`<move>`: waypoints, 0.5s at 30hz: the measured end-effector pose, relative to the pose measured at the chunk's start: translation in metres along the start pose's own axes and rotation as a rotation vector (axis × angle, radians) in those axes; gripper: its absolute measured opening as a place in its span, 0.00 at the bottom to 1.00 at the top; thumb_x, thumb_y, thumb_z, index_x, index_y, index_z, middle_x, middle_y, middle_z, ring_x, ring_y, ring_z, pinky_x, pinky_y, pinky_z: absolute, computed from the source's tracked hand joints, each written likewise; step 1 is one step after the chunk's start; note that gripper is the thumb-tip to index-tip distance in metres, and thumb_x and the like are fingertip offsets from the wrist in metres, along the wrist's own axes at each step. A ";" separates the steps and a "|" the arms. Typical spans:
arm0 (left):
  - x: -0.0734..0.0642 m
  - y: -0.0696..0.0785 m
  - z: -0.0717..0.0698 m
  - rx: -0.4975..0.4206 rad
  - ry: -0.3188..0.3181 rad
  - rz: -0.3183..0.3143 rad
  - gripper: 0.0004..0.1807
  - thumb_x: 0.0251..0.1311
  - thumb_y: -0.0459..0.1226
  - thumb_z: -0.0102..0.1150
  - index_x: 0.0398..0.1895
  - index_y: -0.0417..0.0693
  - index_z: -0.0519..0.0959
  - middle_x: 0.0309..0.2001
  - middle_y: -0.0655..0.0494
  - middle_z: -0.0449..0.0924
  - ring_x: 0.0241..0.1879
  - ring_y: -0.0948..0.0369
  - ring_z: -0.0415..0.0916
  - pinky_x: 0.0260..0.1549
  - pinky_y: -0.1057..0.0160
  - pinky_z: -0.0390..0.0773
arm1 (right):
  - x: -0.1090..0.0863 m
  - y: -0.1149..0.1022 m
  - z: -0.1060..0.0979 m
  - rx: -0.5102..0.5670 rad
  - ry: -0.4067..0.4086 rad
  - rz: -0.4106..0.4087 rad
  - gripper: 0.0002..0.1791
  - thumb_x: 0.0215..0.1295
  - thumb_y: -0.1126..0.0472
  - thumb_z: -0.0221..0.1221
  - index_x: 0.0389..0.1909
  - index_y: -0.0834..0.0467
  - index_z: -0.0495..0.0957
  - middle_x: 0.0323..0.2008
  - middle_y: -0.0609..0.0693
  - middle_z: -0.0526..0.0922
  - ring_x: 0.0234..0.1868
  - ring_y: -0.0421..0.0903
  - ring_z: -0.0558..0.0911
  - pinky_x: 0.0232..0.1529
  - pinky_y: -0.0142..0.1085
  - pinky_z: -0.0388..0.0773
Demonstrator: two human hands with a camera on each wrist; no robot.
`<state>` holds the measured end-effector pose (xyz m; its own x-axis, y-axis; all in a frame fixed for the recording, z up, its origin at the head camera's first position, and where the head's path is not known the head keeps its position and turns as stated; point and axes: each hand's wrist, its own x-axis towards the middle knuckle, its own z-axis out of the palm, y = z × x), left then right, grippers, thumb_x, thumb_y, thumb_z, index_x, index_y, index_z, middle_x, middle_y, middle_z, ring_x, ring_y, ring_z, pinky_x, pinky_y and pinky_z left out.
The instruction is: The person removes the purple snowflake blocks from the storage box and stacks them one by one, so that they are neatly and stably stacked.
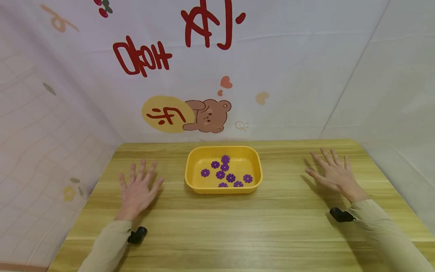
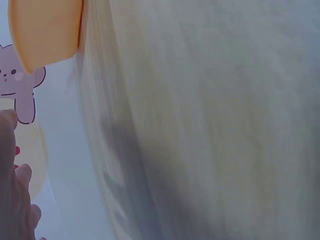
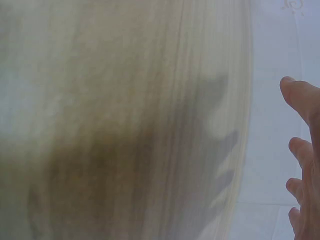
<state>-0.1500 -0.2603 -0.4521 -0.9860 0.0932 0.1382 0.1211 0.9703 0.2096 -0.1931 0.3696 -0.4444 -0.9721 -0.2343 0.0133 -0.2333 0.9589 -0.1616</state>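
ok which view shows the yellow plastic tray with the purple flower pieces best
The head view: the whole yellow plastic tray sits mid-table between the open left hand and right hand, with the purple flower pieces visible inside. The left wrist view catches only a blurred yellow corner; the right wrist view shows none of it.

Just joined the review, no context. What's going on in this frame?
A person has both hands spread open, palms down, over a wooden table, holding nothing. The left hand is left of a yellow plastic tray, the right hand well to its right; neither touches it. The tray sits mid-table near the back edge and holds about nine small purple flower-shaped pieces, loosely scattered. Whether the palms rest on the wood or hover just above it is unclear.
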 end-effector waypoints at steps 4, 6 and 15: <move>0.003 0.001 0.001 -0.002 -0.012 0.003 0.39 0.69 0.63 0.33 0.78 0.58 0.46 0.76 0.43 0.35 0.72 0.41 0.24 0.60 0.31 0.23 | 0.003 -0.003 -0.001 -0.004 0.008 0.000 0.44 0.69 0.34 0.46 0.78 0.49 0.41 0.74 0.67 0.43 0.71 0.71 0.39 0.59 0.71 0.24; 0.005 0.003 0.002 -0.005 -0.015 0.004 0.39 0.69 0.63 0.32 0.78 0.58 0.46 0.76 0.44 0.35 0.72 0.42 0.23 0.60 0.32 0.21 | 0.006 -0.005 -0.003 -0.001 0.017 -0.005 0.44 0.69 0.34 0.46 0.78 0.49 0.41 0.74 0.67 0.43 0.71 0.71 0.39 0.60 0.71 0.23; 0.015 0.011 0.005 -0.036 -0.006 0.020 0.38 0.69 0.63 0.34 0.78 0.60 0.47 0.76 0.44 0.36 0.72 0.41 0.25 0.60 0.34 0.18 | 0.007 -0.011 -0.002 -0.002 0.030 -0.019 0.43 0.70 0.35 0.45 0.77 0.49 0.42 0.73 0.68 0.44 0.71 0.70 0.38 0.60 0.68 0.20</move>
<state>-0.1641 -0.2471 -0.4522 -0.9841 0.1138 0.1365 0.1444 0.9596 0.2413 -0.1975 0.3581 -0.4405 -0.9677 -0.2480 0.0456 -0.2521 0.9546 -0.1589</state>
